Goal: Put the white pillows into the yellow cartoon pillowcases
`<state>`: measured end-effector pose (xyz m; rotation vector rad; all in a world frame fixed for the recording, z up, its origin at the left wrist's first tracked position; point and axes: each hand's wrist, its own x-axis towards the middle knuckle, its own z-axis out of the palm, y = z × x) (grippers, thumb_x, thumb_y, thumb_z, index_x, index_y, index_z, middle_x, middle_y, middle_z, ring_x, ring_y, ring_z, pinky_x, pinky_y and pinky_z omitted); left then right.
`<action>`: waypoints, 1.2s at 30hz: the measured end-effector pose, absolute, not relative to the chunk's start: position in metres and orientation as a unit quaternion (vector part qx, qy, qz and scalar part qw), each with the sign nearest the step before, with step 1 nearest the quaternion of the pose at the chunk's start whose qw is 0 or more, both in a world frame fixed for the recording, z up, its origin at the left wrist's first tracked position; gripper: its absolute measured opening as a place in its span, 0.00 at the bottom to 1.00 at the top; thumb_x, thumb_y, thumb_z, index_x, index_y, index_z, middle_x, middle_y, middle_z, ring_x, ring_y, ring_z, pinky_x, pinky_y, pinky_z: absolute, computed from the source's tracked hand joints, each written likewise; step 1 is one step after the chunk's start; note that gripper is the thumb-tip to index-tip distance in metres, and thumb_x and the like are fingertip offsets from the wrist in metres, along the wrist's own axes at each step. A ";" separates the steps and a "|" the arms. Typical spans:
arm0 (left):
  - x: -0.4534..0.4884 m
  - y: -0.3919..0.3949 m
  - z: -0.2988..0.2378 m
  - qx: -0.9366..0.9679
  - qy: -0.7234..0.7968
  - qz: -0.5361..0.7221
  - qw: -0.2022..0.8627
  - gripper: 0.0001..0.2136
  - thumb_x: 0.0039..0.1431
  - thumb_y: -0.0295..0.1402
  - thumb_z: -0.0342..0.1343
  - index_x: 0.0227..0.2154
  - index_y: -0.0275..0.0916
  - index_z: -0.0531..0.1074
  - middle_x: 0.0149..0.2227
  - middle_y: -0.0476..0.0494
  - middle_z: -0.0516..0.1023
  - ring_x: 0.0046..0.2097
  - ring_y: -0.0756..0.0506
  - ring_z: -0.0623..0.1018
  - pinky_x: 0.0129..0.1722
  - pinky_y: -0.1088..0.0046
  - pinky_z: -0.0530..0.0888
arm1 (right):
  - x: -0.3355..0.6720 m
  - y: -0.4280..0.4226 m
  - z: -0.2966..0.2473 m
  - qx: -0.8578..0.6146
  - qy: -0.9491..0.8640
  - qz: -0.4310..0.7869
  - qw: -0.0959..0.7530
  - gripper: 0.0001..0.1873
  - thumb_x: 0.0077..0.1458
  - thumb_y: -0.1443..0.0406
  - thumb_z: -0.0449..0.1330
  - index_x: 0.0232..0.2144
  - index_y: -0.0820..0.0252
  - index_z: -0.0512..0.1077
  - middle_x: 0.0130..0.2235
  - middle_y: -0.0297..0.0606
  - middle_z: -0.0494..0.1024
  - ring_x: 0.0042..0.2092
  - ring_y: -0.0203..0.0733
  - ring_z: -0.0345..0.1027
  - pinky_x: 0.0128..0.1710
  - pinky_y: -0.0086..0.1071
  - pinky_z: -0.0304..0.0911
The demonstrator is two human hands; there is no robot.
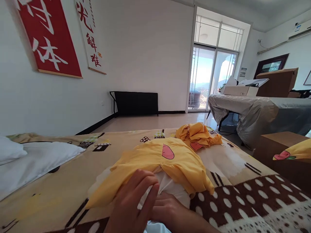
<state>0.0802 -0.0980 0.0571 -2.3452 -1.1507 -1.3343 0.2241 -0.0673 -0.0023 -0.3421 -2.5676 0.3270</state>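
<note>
A yellow pillowcase with a pink fruit print lies partly over a white pillow in front of me. The case's edges are parted, and white shows between them. My left hand is at its near side with fingers bent and fingertips together, a small gap framed between them; whatever they pinch is hidden. Below and to the right, my right hand rests against the white pillow, its fingers bent together and its fingertips hidden behind the left hand. A crumpled yellow cloth with similar prints lies just beyond.
Everything rests on a bed with a beige and brown patterned blanket. White pillows lie at left. A brown carton with yellow cloth on it stands at right. Beyond are a plastic-covered table and a black folded panel.
</note>
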 end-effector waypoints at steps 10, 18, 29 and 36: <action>0.045 -0.032 0.018 -0.763 -0.487 -0.383 0.186 0.10 0.58 0.29 0.47 0.42 0.39 0.68 0.43 0.42 0.73 0.46 0.43 0.72 0.46 0.63 0.71 | 0.227 -0.074 0.006 -0.031 -0.954 0.134 0.268 0.09 0.61 0.71 0.48 0.42 0.59 0.65 0.46 0.33 0.77 0.51 0.29 0.65 0.60 0.28 0.42; 0.061 -0.051 0.036 -0.751 -0.612 -0.223 0.112 0.14 0.63 0.37 0.42 0.28 0.40 0.70 0.30 0.44 0.76 0.34 0.43 0.76 0.32 0.68 0.69 | 0.207 -0.072 -0.019 -0.160 -0.905 0.014 0.393 0.05 0.49 0.65 0.53 0.24 0.56 0.59 0.23 0.30 0.69 0.25 0.33 0.62 0.31 0.25 0.59; 0.071 -0.067 0.036 -0.792 -0.509 -0.274 -0.195 0.14 0.60 0.35 0.41 0.25 0.40 0.70 0.28 0.49 0.77 0.31 0.48 0.75 0.30 0.77 0.67 | 0.259 -0.104 0.042 -0.252 -0.845 0.247 0.401 0.03 0.47 0.65 0.51 0.24 0.56 0.59 0.25 0.33 0.67 0.27 0.36 0.58 0.27 0.26 0.55; 0.070 -0.038 0.014 -0.743 -0.643 -0.184 -0.025 0.10 0.55 0.26 0.43 0.34 0.35 0.70 0.35 0.38 0.77 0.37 0.42 0.76 0.35 0.70 0.67 | 0.227 -0.051 -0.006 -0.326 -0.694 0.399 0.503 0.07 0.50 0.62 0.53 0.27 0.59 0.66 0.28 0.35 0.70 0.32 0.38 0.62 0.35 0.31 0.62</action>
